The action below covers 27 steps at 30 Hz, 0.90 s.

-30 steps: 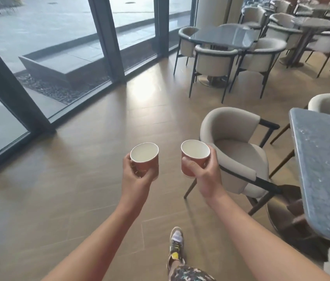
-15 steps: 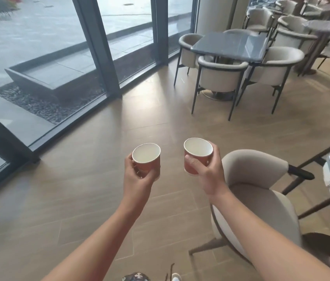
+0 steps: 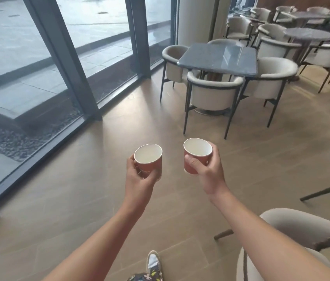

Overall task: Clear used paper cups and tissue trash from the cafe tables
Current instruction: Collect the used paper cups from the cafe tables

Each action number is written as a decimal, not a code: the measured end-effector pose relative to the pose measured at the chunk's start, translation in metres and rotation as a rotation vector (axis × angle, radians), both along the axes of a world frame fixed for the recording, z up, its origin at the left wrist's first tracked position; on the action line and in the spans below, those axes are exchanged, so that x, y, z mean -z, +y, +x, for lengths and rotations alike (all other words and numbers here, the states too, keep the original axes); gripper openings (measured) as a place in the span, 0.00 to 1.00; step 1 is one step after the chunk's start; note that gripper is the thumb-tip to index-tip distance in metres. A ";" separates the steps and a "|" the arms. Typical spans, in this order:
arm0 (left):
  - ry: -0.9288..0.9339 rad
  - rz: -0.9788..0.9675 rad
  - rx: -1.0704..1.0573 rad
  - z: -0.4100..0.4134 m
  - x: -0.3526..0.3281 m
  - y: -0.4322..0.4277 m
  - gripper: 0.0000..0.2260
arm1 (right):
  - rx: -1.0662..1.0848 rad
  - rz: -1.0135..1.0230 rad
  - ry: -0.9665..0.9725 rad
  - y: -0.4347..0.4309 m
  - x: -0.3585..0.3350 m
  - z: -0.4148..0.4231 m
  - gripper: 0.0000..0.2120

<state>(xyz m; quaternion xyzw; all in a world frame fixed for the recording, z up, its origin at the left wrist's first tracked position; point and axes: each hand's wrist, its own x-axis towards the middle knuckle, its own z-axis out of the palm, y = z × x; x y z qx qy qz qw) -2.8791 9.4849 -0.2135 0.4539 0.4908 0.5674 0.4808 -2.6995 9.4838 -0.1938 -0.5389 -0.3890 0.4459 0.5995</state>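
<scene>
Carrying away: left cup (image 3: 148,156) is gripped by left hand's (image 3: 139,185) curled fingers (image 3: 150,177), right cup (image 3: 197,150) by right hand's (image 3: 210,177); disposal is required next.

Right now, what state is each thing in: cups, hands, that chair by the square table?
Left paper cup: upright, looks empty, held.
Right paper cup: slightly tilted, looks empty, held.
Left hand: grips its cup.
Right hand: grips its cup.
Near chair: tucked against square table.
</scene>
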 end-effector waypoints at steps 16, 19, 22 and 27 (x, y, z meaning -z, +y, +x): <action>0.027 -0.032 0.093 0.048 0.006 0.402 0.21 | 0.105 -0.002 0.020 0.387 0.010 0.045 0.24; 0.033 -0.047 0.075 0.075 0.010 0.482 0.24 | 0.102 -0.006 0.015 0.469 0.017 0.072 0.24; 0.046 -0.062 0.072 0.102 0.008 0.558 0.25 | 0.116 -0.003 0.008 0.549 0.013 0.102 0.26; 0.042 -0.059 0.064 0.138 -0.003 0.664 0.23 | 0.137 0.015 0.000 0.663 -0.002 0.139 0.26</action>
